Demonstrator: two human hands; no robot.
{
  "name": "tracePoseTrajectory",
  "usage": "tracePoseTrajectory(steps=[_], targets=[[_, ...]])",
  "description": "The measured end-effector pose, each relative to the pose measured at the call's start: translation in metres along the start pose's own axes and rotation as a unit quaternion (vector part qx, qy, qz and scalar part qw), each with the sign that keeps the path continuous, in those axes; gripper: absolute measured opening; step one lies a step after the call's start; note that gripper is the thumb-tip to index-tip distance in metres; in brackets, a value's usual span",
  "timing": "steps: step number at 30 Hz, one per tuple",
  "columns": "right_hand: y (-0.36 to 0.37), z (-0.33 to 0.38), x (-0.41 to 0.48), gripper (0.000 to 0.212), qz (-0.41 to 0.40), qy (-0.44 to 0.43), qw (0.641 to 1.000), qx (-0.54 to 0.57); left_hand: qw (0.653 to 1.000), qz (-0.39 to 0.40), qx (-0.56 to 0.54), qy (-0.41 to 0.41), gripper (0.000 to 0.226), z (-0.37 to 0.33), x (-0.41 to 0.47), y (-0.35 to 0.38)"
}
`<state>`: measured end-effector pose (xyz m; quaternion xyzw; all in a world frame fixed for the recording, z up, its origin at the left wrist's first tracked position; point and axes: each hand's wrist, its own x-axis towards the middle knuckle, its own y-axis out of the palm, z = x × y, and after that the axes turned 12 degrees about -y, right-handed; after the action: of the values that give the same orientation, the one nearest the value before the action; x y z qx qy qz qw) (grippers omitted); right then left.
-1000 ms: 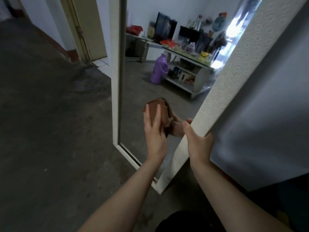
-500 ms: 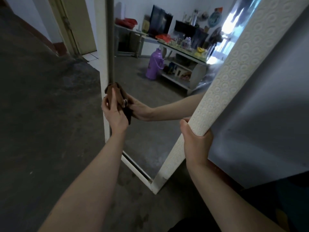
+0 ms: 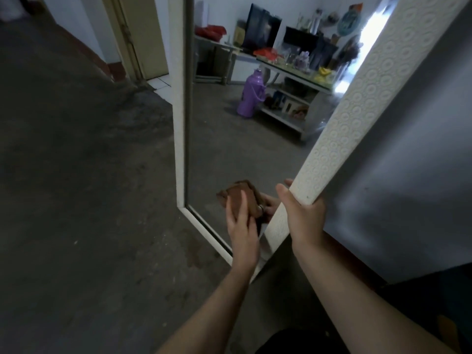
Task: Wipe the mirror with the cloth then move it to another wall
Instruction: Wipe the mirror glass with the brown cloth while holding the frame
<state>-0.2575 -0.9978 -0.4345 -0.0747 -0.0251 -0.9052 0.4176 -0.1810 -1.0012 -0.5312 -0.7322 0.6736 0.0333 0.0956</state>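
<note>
Grey concrete floor (image 3: 76,200) spreads to the left, and a pale wall (image 3: 408,175) rises on the right with the mirror (image 3: 242,149) leaning against it. My left hand (image 3: 241,226) presses the brown cloth (image 3: 240,198) flat on the glass near the lower right corner, fingers spread over it. My right hand (image 3: 304,215) is wrapped around the mirror's patterned white frame (image 3: 357,103) (its right edge). A purple flask (image 3: 249,97) shows in the reflection.

Left hand (image 3: 241,226) flat, fingers (image 3: 240,204) extended; right hand (image 3: 304,215) clenched.
</note>
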Motion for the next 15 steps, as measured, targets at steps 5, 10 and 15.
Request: tracePoseTrajectory(steps=[5,10,15], targets=[[0.0,-0.006,0.004,0.015,-0.012,-0.009,0.999,-0.032,0.992,0.017,0.02,0.121,0.06,0.001,-0.023,0.012],[-0.001,-0.009,0.008,0.01,-0.008,-0.025,0.999,-0.041,0.986,-0.07,0.065,0.14,0.068,-0.03,0.029,0.01],[0.0,-0.015,0.007,0.017,-0.017,-0.013,0.999,-0.041,0.991,-0.121,0.018,0.05,0.06,-0.026,0.062,-0.009]])
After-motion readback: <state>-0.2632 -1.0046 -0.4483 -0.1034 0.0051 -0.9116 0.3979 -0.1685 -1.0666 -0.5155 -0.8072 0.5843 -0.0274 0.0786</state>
